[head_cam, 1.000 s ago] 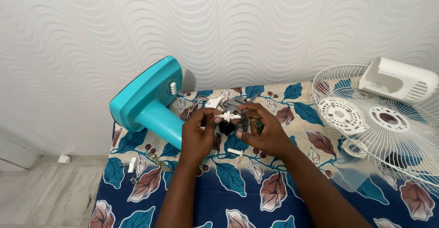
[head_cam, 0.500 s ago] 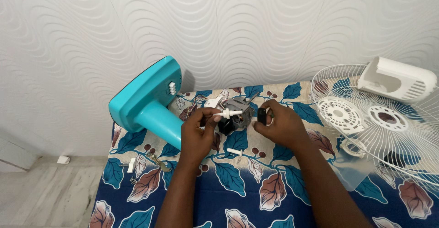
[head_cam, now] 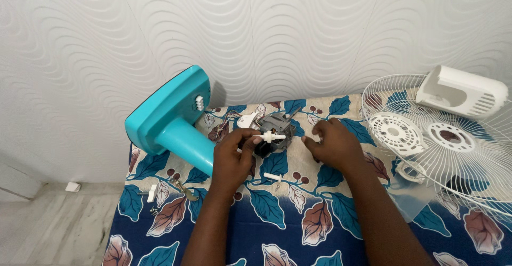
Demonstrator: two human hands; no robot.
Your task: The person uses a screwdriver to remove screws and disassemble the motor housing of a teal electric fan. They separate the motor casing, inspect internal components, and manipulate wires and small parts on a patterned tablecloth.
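Two hands — left hand fingers clamped on the white peg, right hand fingers curled beside.

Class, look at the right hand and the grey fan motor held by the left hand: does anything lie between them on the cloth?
Nothing visible does. The right hand rests on the leaf-patterned cloth just right of the grey motor, with only bare cloth between. The left hand grips the motor from its other side. A small white peg lies nearer the viewer, out of that gap.
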